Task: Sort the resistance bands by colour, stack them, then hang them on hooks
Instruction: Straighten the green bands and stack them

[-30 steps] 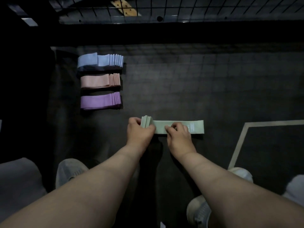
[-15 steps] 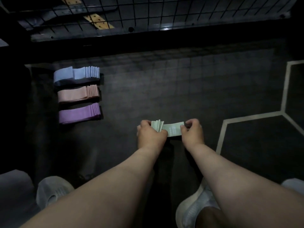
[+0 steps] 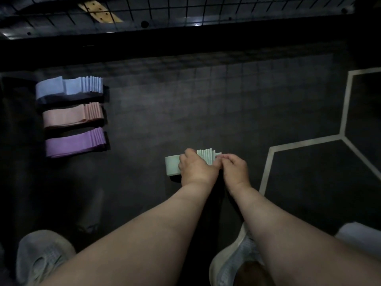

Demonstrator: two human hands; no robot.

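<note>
Both left hand (image 3: 198,168), right hand (image 3: 236,169) pinch green bands (image 3: 172,166).

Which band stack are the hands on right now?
The green stack, held by left hand and right hand; the blue stack, pink stack and purple stack lie untouched.

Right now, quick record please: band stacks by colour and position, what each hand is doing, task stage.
sorted stacks: blue stack, pink stack, purple stack, one column, far left on the dark floor
active stack: green stack, centre, apart from the others
left hand: grips the green stack's middle
right hand: pinches its fanned right end
wire grid: top edge, no bands on it
stage: squaring the green stack; nothing hung
</note>
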